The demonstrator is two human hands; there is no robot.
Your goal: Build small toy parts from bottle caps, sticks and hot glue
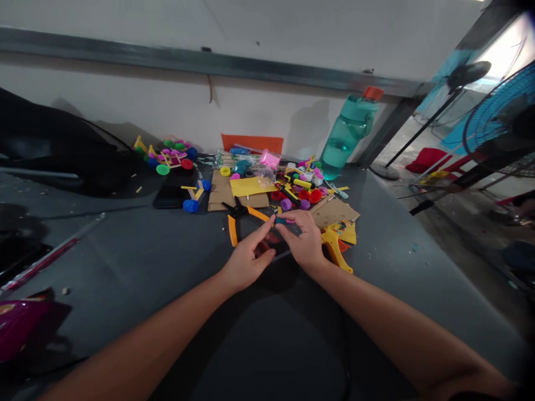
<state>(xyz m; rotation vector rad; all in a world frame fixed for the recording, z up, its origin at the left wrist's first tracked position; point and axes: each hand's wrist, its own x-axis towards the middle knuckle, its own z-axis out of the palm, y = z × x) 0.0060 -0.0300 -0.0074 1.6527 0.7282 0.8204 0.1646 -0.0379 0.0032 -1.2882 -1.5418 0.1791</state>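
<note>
1. Grey surface (393, 267): right edge slants outward as it nears us; open room left of our left hand (244, 264).
2. Left hand: thumb and forefinger spread, forefinger tip at the small teal piece (280, 220).
3. Right hand (307, 239): fingers pinching that piece.
4. Yellow tool (333, 245): partly hidden behind right hand.
5. Pink packet (270, 160): any print too small for us to read.
6. Teal piece: between our hands, mostly covered.

1. Small blue piece (280, 220) in right hand (307, 238): mostly covered, too tiny; we can't identify it.
2. Magenta object (20, 328): left edge cuts it.
3. Fan (493, 114): we lose its right side.
</note>
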